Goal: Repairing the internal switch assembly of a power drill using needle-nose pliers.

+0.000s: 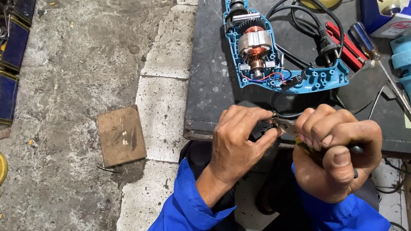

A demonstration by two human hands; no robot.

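Hands meet at the workbench [210, 76] edge: left hand [239, 140] pinches 1 small black part [267, 129], right hand [332, 148] clenches a tool handle [354, 150]; opened drill [272, 51] lies beyond.

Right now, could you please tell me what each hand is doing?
Left hand: closed on a small black part with thin wires.
Right hand: fisted around a dark tool handle; the tool's kind cannot be told.

drill body [261, 50] behind hands (on bench [210, 76])
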